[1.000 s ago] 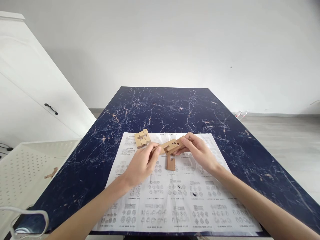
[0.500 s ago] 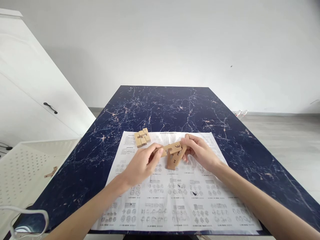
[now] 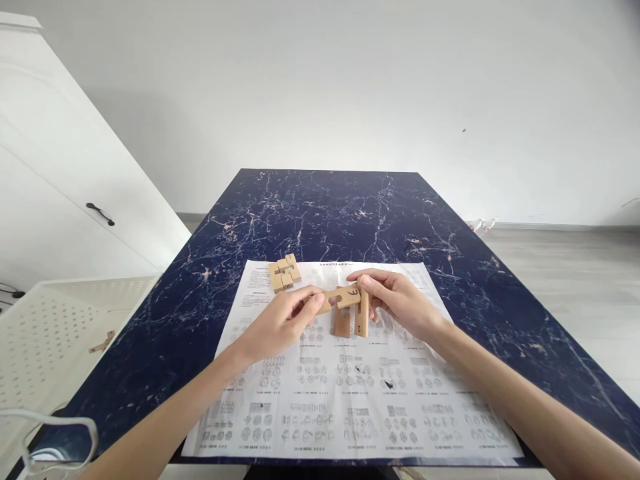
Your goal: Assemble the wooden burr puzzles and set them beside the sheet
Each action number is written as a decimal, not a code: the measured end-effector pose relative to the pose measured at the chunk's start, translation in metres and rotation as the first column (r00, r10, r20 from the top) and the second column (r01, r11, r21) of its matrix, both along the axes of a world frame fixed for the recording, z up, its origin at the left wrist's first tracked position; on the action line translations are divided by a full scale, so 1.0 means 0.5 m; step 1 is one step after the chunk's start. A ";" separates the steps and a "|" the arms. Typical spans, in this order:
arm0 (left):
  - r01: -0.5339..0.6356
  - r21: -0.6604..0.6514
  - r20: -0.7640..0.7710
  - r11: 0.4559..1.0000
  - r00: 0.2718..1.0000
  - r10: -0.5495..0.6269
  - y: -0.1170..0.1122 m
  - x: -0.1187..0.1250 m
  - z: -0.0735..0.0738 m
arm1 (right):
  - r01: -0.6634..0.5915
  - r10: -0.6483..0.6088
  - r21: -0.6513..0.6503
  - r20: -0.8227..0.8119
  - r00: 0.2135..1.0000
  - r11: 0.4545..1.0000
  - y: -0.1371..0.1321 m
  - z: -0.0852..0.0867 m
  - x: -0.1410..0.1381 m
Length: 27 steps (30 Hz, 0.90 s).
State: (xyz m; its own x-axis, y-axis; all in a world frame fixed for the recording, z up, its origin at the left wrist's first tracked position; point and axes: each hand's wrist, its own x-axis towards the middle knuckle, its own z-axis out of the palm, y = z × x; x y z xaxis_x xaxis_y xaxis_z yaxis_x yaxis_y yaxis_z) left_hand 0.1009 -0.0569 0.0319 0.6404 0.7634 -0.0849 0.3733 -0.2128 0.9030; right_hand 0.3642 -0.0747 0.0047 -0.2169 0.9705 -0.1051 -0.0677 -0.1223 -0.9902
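My left hand (image 3: 280,323) pinches one end of a notched wooden puzzle piece marked 3 (image 3: 345,296), which lies nearly level. At its other end, my right hand (image 3: 403,301) is closed with thumb and fingers on a wooden puzzle piece marked 2 (image 3: 363,321), held upright against the first. A third wooden puzzle piece (image 3: 342,323) shows below the level one, partly hidden by it; whether it is held or resting is unclear. Beyond my left hand, a cluster of wooden blocks (image 3: 285,273) sits on the printed sheet (image 3: 320,373).
The sheet with rows of small diagrams lies on a dark blue marbled table (image 3: 325,213). At the left are a white cabinet (image 3: 60,160), a perforated white bin (image 3: 40,347) with a wooden piece (image 3: 103,343) in it, and a white cable (image 3: 55,420).
My right hand has turned the piece marked 2 from slanted to upright and shifted slightly left. The third piece has separated from it in view. The left hand keeps its hold.
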 end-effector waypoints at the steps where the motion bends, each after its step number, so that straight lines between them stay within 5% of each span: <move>1: 0.008 0.006 -0.007 1.000 1.000 -0.008 0.000 0.000 0.002 | -0.003 0.003 -0.001 0.013 1.000 1.000 -0.001 0.002 0.000; 21: 0.149 -0.077 -0.037 0.986 0.988 -0.152 0.004 -0.002 0.011 | -0.160 0.155 0.017 0.156 0.975 0.987 -0.009 0.013 0.000; 27: 0.115 -0.082 -0.028 0.990 0.993 -0.118 -0.001 0.002 0.004 | -0.101 0.090 0.058 0.163 0.982 0.993 -0.019 0.020 -0.016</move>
State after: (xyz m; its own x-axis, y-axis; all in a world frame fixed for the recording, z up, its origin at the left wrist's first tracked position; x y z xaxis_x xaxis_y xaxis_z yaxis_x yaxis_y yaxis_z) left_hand 0.1018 -0.0573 0.0337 0.7203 0.6738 -0.1650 0.3796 -0.1838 0.9067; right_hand 0.3561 -0.0844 0.0148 -0.2943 0.9521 -0.0827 0.1014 -0.0549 -0.9933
